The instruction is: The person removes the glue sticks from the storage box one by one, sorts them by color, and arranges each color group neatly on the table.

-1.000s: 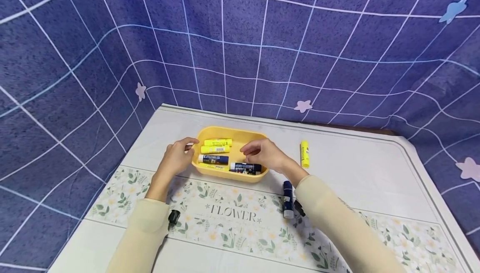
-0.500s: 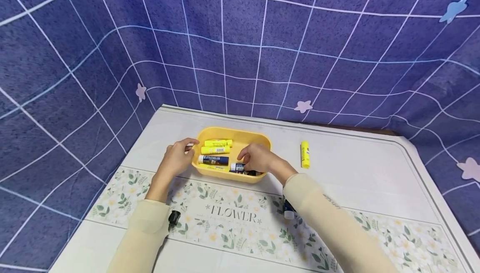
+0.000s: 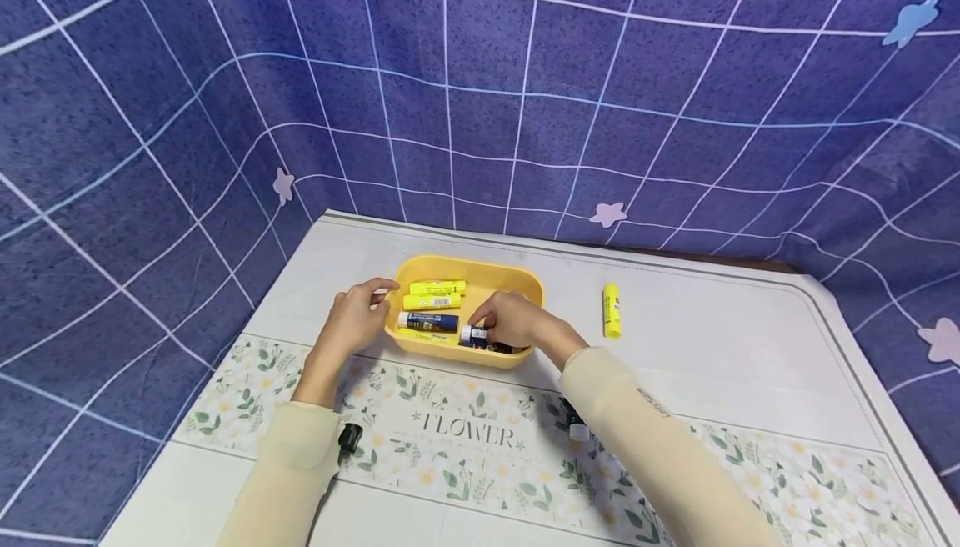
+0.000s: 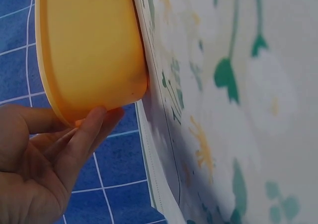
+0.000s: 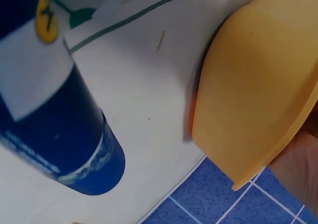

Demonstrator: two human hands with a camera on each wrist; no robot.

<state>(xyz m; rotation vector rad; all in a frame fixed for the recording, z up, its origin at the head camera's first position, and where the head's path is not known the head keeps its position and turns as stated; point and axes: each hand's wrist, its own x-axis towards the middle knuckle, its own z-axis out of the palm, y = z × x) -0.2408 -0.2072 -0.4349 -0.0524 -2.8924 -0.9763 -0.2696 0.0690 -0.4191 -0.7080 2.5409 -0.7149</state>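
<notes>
Head view: the left hand (image 3: 352, 319) rests against the left end of the yellow tray (image 3: 517, 275), fingers loosely bent round its rim; the left wrist view shows the fingertips (image 4: 97, 122) touching the tray's outer wall (image 4: 89, 50) just under the lip. The right hand (image 3: 510, 319) reaches into the tray's right half, fingers curled over a dark blue glue stick (image 3: 474, 333) by the near wall; whether it pinches the stick or only touches it cannot be told.

Judgement: the left hand should brace the light tray so it does not slide on the smooth mat, while the right hand takes the round stick across its barrel, as it would roll readily.

The tray is smooth, matt plastic, oblong with rounded corners and sloped walls, standing near the middle of the table, towards its far edge. It also holds two yellow glue sticks (image 3: 433, 293) and another blue glue stick (image 3: 427, 321), lying flat, side by side. A loose yellow stick (image 3: 611, 310) lies right of the tray, and a glossy blue stick (image 5: 54, 119) near the right sleeve. The table cover (image 3: 720, 347) is white, with a floral band along the near edge.
</notes>
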